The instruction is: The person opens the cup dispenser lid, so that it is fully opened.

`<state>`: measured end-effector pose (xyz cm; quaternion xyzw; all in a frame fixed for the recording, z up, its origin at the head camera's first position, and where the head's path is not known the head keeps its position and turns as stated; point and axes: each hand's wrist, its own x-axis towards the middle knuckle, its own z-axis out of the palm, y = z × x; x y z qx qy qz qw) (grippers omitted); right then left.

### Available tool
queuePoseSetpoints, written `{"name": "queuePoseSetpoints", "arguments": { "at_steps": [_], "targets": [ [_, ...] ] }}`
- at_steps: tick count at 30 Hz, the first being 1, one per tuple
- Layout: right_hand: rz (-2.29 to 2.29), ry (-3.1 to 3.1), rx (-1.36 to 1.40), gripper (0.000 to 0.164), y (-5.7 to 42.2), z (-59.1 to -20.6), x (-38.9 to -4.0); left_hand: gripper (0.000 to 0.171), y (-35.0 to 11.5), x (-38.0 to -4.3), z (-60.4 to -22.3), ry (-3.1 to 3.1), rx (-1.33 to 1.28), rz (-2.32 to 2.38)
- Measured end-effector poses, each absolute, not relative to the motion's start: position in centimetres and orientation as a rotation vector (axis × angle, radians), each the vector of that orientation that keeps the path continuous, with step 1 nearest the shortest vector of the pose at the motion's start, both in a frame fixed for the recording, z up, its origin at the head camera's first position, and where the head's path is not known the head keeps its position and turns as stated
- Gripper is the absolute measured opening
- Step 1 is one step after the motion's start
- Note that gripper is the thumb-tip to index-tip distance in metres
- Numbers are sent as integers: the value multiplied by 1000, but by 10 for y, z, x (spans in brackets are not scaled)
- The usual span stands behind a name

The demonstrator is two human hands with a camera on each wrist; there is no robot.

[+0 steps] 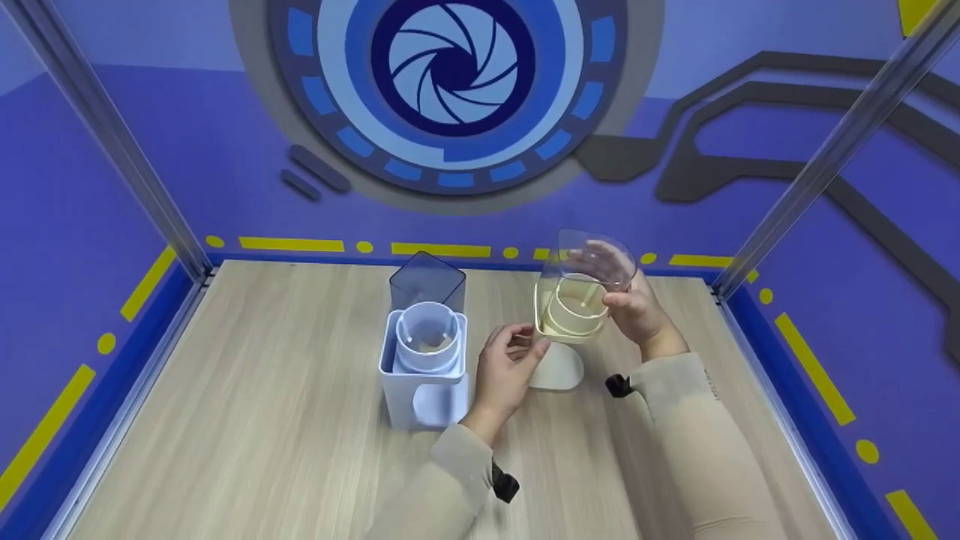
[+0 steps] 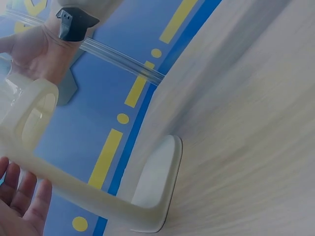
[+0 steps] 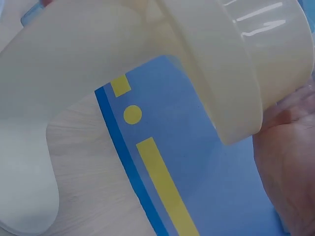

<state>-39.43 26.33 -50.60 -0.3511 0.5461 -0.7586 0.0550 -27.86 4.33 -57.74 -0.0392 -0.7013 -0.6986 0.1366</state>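
A cream stand-like holder [image 1: 574, 334] has a round ring, a raised clear lid [image 1: 592, 255] and a flat rounded foot [image 1: 556, 367]. My right hand [image 1: 634, 304] grips its right side, with the thumb by the ring and fingers seen through the clear lid. By the holder's lower left corner, my left hand [image 1: 511, 367] touches it with loosely bent fingers. Those fingertips lie against the upright stem [image 2: 93, 196] in the left wrist view. The right wrist view shows the holder's underside [image 3: 216, 73] up close, tilted, with only part of the right hand [image 3: 290, 162] visible.
Left of the hands stands a similar white-blue holder [image 1: 424, 375], its dark see-through lid [image 1: 427, 281] raised. Something pale lies inside its ring. Blue panels and metal posts [image 1: 832, 157] border the wood-grain table [image 1: 262, 420] at the back and sides.
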Motion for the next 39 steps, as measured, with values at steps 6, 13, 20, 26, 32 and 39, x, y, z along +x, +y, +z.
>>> {"name": "queuePoseSetpoints", "arguments": {
  "at_steps": [6, 13, 20, 26, 32, 39],
  "targets": [
    [-2279, 1638, -1070, 85, 267, -508, -391, 29, 42, -279, -578, -2038, -117, -2009],
    [-2262, 1595, -1104, 85, 270, -508, -385, 65, 39, -284, -574, -2131, -190, -2036],
    [-2226, 1544, -1184, 88, 273, -510, -378, 108, 37, -293, -570, -2170, -331, -2117],
    [-2194, 1536, -1280, 89, 277, -512, -367, 128, 38, -294, -570, -2311, -393, -2115],
    [-2200, 1544, -1291, 88, 278, -510, -362, 123, 37, -300, -570, -2327, -442, -2084],
    [-2192, 1577, -1276, 90, 277, -507, -361, 121, 37, -304, -570, -2325, -474, -2054]
  ]
}}
